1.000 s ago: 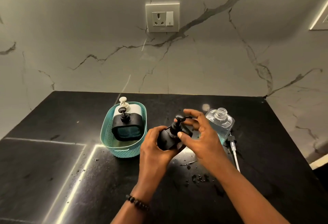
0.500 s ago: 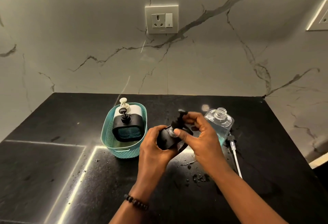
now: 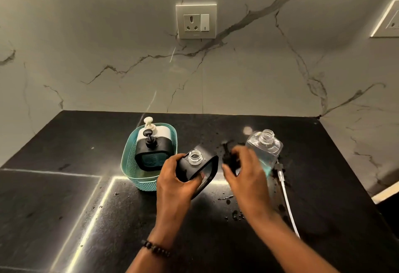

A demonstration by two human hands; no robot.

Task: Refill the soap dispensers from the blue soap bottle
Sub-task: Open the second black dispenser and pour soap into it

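My left hand (image 3: 175,183) grips a black soap dispenser (image 3: 197,168), tilted, with its clear threaded neck open and no pump on it. Just to its right, my right hand (image 3: 246,174) holds the dispenser's black pump head (image 3: 231,160), blurred. Behind that hand stands the clear soap bottle (image 3: 266,147) with blue liquid in it and no cap. That bottle's pump with its long white tube (image 3: 286,197) lies on the counter to the right. In the teal basket (image 3: 129,164) stand a black dispenser (image 3: 151,154) and a white dispenser (image 3: 160,131), both with pumps on.
The black stone counter (image 3: 64,197) carries drops and smears of liquid in front of my hands. A marble wall with a socket plate (image 3: 196,21) rises behind. The counter's right edge is near the white tube.
My right hand has taken the pump head off the black dispenser and moved it to the right. The dispenser's neck now stands open in my left hand.
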